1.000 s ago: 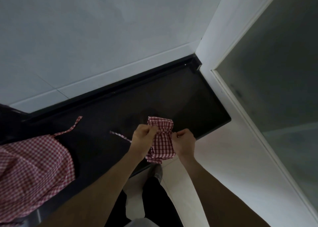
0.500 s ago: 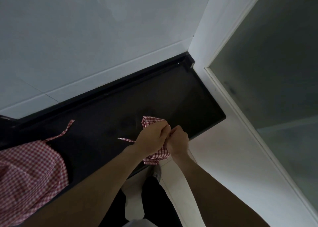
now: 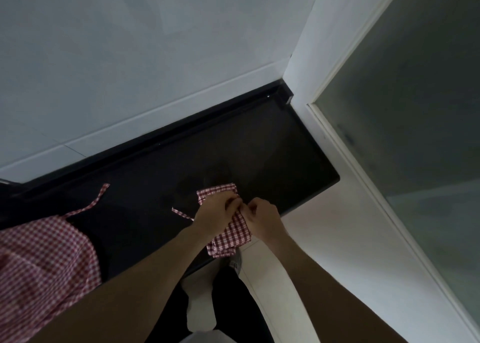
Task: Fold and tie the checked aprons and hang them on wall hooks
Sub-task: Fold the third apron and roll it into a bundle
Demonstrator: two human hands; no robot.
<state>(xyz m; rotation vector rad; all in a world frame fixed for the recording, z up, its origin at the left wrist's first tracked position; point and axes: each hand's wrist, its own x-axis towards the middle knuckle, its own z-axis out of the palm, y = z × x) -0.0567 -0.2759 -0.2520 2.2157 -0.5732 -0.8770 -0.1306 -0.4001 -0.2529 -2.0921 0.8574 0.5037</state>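
Note:
A red-and-white checked apron folded into a small bundle (image 3: 230, 237) lies near the front edge of the black counter (image 3: 259, 145). My left hand (image 3: 215, 215) and my right hand (image 3: 262, 219) meet over its middle, fingers curled and pinching the apron's tie strap. One loose end of the strap (image 3: 180, 212) trails left on the counter. A second checked apron (image 3: 44, 262) lies spread out at the left, with its own strap (image 3: 97, 199) stretched towards the wall.
A white tiled wall (image 3: 155, 57) rises behind the counter. At the right stands a white frame (image 3: 306, 64) with a frosted glass panel (image 3: 415, 109). Below the counter edge are pale floor tiles (image 3: 324, 251) and my dark trouser legs with a shoe (image 3: 235, 261).
My hands, apart at either side of the bundle a second ago, have come together over its middle. The view has shifted slightly.

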